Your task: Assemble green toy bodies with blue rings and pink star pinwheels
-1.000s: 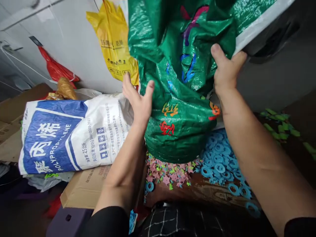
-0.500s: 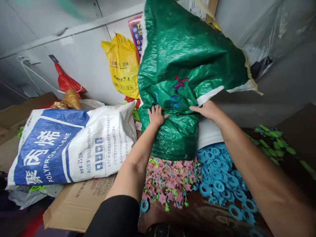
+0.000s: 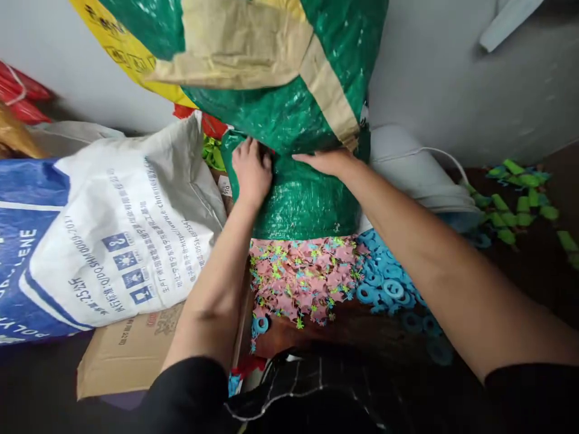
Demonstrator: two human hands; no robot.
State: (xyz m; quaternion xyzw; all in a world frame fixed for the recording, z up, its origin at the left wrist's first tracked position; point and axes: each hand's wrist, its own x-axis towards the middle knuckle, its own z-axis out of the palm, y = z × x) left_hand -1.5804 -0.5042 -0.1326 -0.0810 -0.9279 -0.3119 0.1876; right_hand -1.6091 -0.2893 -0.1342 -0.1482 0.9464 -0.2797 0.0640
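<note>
A green woven sack (image 3: pixel 307 202) stands in front of me, its upper part slumped over with a tan edge (image 3: pixel 253 42) facing me. My left hand (image 3: pixel 251 172) holds the sack's left side below that fold, fingers curled into the material. On the right side my right hand (image 3: pixel 328 161) grips it, thumb pointing left and the other fingers largely hidden by the sack. Many small pink star-shaped pieces (image 3: pixel 312 277), mixed with green and blue ones, lie spread at the sack's bottom edge. Beside them are blue plastic rings (image 3: pixel 384 283), partly covered by my right forearm.
A white and blue polypropylene bag (image 3: pixel 113 235) lies at left above a cardboard box (image 3: pixel 122 355). To the right, a white bucket (image 3: pixel 407 163) lies tipped on its side near scattered green pieces (image 3: pixel 520 193). A yellow bag (image 3: pixel 131 60) hangs on the wall behind.
The sack's upper part has dropped toward me, bringing its tan edge into view. My left hand has gone from spread flat to curled on the sack. The view has shifted right and down.
</note>
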